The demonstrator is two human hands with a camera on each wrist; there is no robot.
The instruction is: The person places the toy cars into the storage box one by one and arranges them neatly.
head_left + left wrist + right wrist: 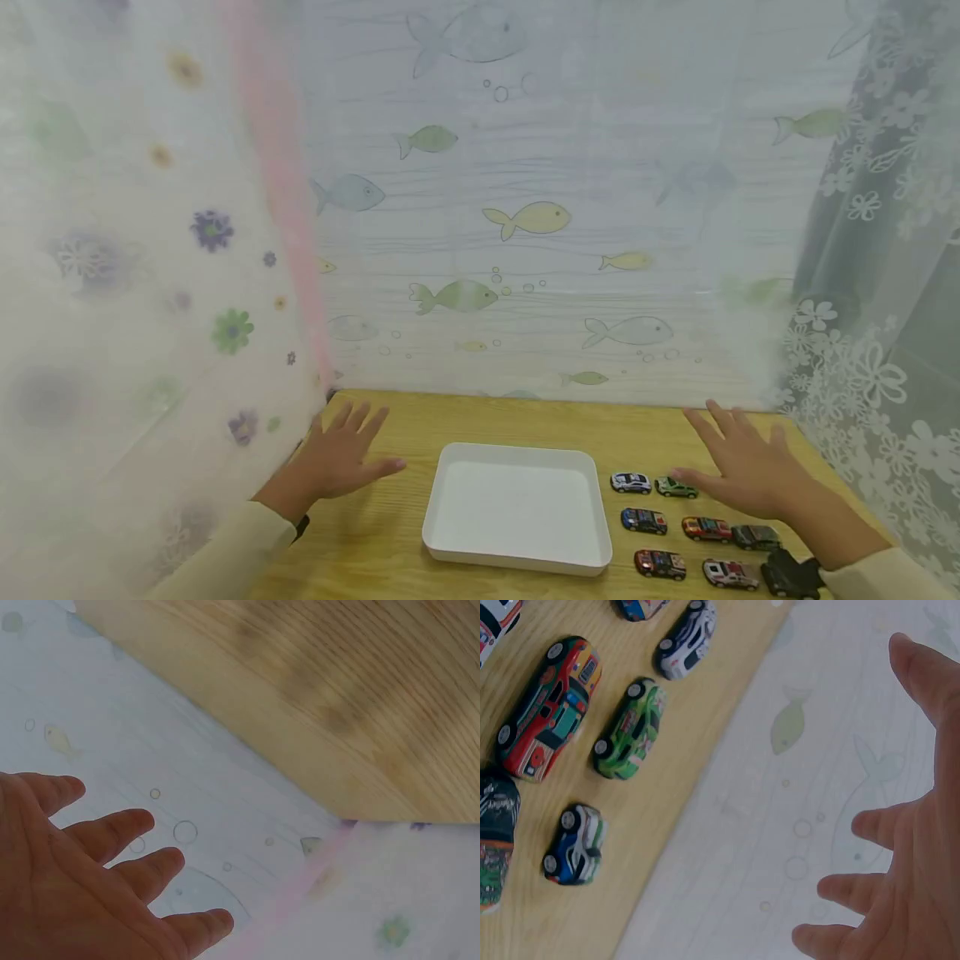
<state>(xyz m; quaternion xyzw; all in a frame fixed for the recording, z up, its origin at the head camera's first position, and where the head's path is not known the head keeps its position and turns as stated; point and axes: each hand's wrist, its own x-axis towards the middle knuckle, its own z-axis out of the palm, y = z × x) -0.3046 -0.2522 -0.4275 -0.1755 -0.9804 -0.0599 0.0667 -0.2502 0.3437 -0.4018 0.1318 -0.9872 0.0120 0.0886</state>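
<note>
My left hand (335,461) is raised at the left of the table with its fingers spread, holding nothing. In the left wrist view the same hand (112,870) shows its palm side and separated fingers. On the right, my right hand (753,473) hovers over the toy cars with fingers and thumb apart. Its thumb overlaps a green toy car (677,487) in the head view. A white toy car (631,482) and a blue one (644,521) lie nearer the tray. A red-and-yellow toy car (549,709) shows large in the right wrist view.
A shallow white tray (519,508) sits mid-table. Several more toy cars lie right of it, among them a dark red car (660,564) and a white-and-red one (731,574). Fish-printed curtain (525,217) hangs behind the wooden table (375,542), with flowered sheets at both sides.
</note>
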